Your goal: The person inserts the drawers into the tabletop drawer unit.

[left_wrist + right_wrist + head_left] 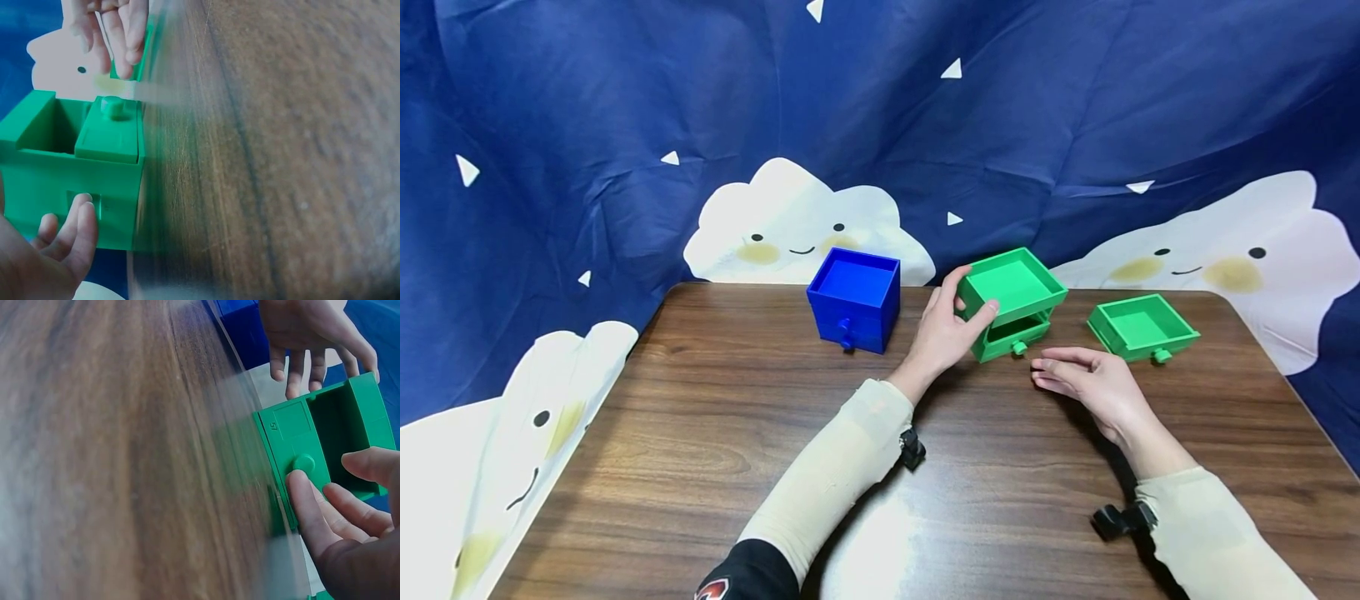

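A small green drawer cabinet [1017,287] stands toward the back of the table, its upper slot bare and its lower drawer [289,428] inside with a round knob [304,464] on the front. My left hand [951,327] grips the cabinet by its left side, thumb at the front top corner and fingers [82,234] along the side wall. Just in front and to the right, my right hand [1093,385] is held with loosely bent fingers and nothing in them. Its index fingertip appears right by the knob in the right wrist view.
A loose green drawer [1142,325] with a knob lies to the right of the cabinet. To the left stands a blue drawer cabinet [854,300]. A blue cloth with white clouds [805,233] hangs behind the wooden table [715,400].
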The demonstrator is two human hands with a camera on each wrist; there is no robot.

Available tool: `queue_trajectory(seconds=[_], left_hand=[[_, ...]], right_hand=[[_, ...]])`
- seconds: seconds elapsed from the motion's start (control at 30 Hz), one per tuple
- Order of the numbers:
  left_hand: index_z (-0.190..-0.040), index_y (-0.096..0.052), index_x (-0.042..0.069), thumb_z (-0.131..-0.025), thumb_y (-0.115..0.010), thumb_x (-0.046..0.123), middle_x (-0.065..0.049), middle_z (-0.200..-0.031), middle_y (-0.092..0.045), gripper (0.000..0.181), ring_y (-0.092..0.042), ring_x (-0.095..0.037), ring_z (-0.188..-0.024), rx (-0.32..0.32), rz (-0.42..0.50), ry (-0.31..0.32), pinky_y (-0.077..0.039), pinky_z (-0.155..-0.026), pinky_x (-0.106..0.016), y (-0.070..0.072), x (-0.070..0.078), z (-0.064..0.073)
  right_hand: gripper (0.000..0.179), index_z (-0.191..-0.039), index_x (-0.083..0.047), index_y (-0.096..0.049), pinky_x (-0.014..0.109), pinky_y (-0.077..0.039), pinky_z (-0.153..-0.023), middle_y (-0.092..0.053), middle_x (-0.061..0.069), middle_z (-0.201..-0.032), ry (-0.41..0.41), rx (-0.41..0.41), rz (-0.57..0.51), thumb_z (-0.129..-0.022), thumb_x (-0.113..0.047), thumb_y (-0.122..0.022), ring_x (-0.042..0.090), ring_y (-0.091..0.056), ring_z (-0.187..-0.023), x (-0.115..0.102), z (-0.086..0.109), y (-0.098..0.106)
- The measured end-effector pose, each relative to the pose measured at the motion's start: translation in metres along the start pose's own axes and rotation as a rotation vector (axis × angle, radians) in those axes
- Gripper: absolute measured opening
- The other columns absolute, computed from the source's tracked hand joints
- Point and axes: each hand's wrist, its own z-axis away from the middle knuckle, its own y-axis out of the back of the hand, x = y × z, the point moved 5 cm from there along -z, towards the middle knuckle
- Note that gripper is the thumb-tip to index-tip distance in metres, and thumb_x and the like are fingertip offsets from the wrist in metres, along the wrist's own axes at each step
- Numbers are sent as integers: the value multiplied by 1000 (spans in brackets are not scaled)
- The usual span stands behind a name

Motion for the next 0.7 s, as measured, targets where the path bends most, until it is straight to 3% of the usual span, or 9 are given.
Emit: queue_trajectory(seconds=[0.2, 0.5, 0.7], left_hand=[[-164, -41, 34, -102, -68, 55, -4, -115, -56, 71, -63, -10, -84, -2, 3, 3, -52, -78, -25, 0, 0, 0], [-164, -40, 35, -102, -68, 56, -4, -115, -55, 71, -63, -10, -83, -4, 16, 5, -53, -77, -25, 0, 0, 1], [-164, -41, 35, -101, -68, 56, -5, -115, -55, 71, -62, -10, -83, -6, 24, 9, -52, -77, -25, 0, 0, 1]], right_hand=[[21, -124, 3, -68, 29, -65, -88, -84, 3, -103, 7, -3, -27, -104, -4, -71, 14, -82, -96, -2, 3, 3], [26, -127, 3, -66, 30, -65, -88, -84, 3, -104, 9, 1, -27, -104, -5, -71, 15, -82, -97, -2, 9, 9], [13, -116, -9, -72, 29, -65, -86, -84, 3, -103, 25, 7, -42, -104, -5, -71, 15, -82, -95, -2, 13, 14]])
